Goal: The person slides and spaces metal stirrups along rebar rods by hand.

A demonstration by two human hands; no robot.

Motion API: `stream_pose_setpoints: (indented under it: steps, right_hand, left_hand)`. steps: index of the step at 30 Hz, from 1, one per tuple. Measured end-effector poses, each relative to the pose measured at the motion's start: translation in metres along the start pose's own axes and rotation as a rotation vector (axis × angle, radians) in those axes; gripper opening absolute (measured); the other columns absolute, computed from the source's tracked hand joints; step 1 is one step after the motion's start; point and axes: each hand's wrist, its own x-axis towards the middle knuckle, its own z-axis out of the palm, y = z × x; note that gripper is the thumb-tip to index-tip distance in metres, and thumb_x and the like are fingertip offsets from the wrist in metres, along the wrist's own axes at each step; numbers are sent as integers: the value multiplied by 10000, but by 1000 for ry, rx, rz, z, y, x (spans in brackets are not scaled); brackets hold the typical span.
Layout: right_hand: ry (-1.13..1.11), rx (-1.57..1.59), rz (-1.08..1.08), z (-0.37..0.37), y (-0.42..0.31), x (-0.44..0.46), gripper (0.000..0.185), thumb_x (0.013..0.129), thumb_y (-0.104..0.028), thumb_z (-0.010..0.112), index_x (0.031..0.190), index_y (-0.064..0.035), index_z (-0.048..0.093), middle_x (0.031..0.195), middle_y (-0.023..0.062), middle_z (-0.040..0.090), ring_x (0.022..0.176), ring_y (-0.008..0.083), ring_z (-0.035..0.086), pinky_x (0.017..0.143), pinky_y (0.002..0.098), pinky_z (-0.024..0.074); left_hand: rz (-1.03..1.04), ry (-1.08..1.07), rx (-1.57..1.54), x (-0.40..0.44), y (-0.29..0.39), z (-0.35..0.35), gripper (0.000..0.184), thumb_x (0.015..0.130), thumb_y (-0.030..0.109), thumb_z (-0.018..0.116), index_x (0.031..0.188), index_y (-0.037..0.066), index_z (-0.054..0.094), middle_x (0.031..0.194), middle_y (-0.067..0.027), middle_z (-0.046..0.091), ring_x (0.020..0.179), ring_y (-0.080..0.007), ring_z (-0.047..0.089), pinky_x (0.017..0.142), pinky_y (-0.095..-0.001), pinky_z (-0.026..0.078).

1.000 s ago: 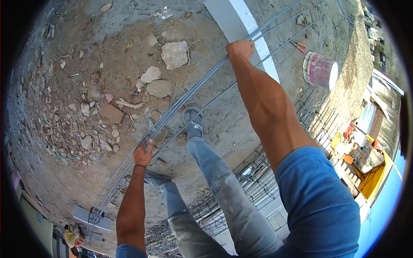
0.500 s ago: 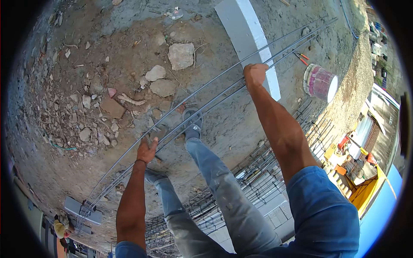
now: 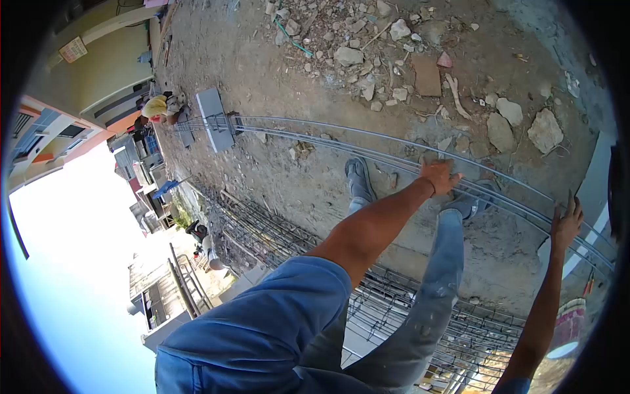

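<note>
Several long thin metal rods (image 3: 367, 151) run across the ground from the support at the left to the right edge. My left hand (image 3: 438, 177) touches the rods near their middle, its fingers spread. Farther right, my right hand (image 3: 566, 226) is at the same rods, fingers stretched out and apart. One rod bows away from the closer bundle. The rods' left part passes over a grey block (image 3: 215, 121), where dark bent wire or metal stands around them. Beyond my right hand lies a pale slab (image 3: 594, 190), partly cut off by the view's edge.
Stones (image 3: 545, 131) and rubble lie beyond the rods. Wire-tied steel cages (image 3: 262, 223) lie beside my legs. A person in a yellow head covering (image 3: 156, 108) crouches at the far left. A stained bucket (image 3: 567, 325) and red-handled pliers (image 3: 588, 286) are at the right.
The view has swung left, bringing the rods' far end, the buildings and the crouching person into fuller view. My right hand, closed at the rods before, now has its fingers apart.
</note>
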Motion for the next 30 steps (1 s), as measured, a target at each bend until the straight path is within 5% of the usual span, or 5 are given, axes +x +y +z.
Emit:
stream_pose_setpoints:
  steps: [2, 5, 8, 17, 30]
  right_hand:
    - [-328, 240, -456, 18, -10, 5, 350, 976, -239, 652, 1286, -81, 619, 1097, 192, 657, 989, 410, 629, 902, 503, 487]
    - [-912, -70, -436, 45, -13, 30, 296, 1009, -282, 592, 1223, -85, 648, 1091, 215, 647, 1037, 410, 619, 889, 514, 485]
    - [-476, -8, -439, 82, 16, 29, 278, 1021, -277, 569, 1193, -73, 646, 1066, 223, 640, 1052, 417, 612, 878, 520, 485]
    - [-422, -163, -233, 34, -84, 23, 508, 999, -169, 607, 1471, -48, 463, 1494, 231, 471, 1315, 453, 499, 1052, 530, 452]
    - [-935, 489, -577, -103, -475, -188, 276, 870, -126, 697, 1109, 10, 668, 1005, 250, 700, 940, 434, 686, 865, 483, 538]
  left_hand:
    - [-20, -10, 13, -6, 2, -4, 751, 989, 614, 465, 1475, 41, 478, 1421, -220, 561, 1370, -424, 479, 1178, -722, 186]
    - [-30, 27, -28, -21, -9, -9, 710, 990, 568, 515, 1475, 51, 478, 1418, -205, 549, 1387, -416, 452, 1197, -727, 139]
    - [22, -91, 8, -22, -28, 7, 707, 1006, 538, 495, 1526, 64, 425, 1529, -180, 478, 1446, -363, 413, 1228, -679, 103]
    - [70, 570, -215, -88, -71, 24, 854, 882, 353, 712, 1583, 78, 309, 1626, -222, 305, 1550, -414, 165, 1231, -664, 114]
    - [-473, 180, -2037, -235, -387, 207, 504, 999, 339, 597, 1429, 81, 541, 1354, -103, 641, 1283, -276, 598, 1068, -448, 454]
